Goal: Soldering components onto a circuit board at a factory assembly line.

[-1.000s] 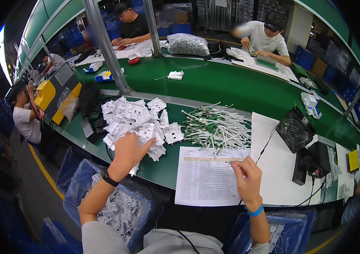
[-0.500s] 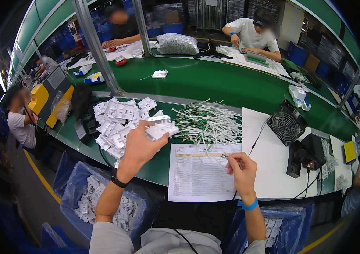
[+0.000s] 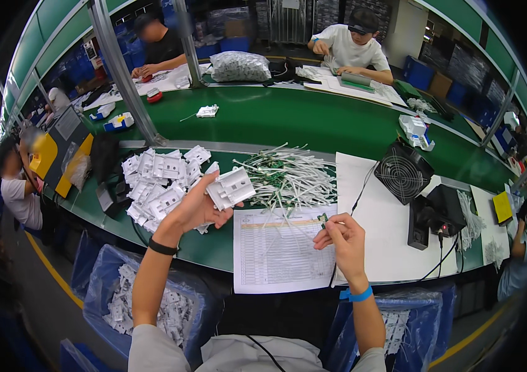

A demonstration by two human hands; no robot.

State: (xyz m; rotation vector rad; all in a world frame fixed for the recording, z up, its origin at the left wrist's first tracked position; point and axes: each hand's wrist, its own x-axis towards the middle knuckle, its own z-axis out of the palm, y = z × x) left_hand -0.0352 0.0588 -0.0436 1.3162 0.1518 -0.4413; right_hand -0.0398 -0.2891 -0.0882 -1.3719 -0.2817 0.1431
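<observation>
In my left hand (image 3: 190, 211) is a white plastic housing (image 3: 232, 188), its slotted face turned up, held at its edge above the bench. My right hand (image 3: 345, 240) pinches a small green circuit board (image 3: 322, 219); thin white wires seem to trail from it over the printed sheet (image 3: 282, 260). Beside my left hand lies a heap of white housings (image 3: 159, 177). Beyond the sheet, between my hands, spreads a tangled pile of white wires with small green boards (image 3: 291, 177).
At right on white board (image 3: 369, 248) stand a black fan (image 3: 403, 172) and a black power box (image 3: 446, 208). Blue lined bins with white parts (image 3: 151, 304) flank me below. Past the bench runs a green conveyor (image 3: 276, 118), with co-workers across it and a metal post (image 3: 120, 74) at left.
My left hand has turned the housing so its slotted face shows, its fingers now opened beneath it. My right hand has lifted the circuit board slightly. The whole view has shifted a little.
</observation>
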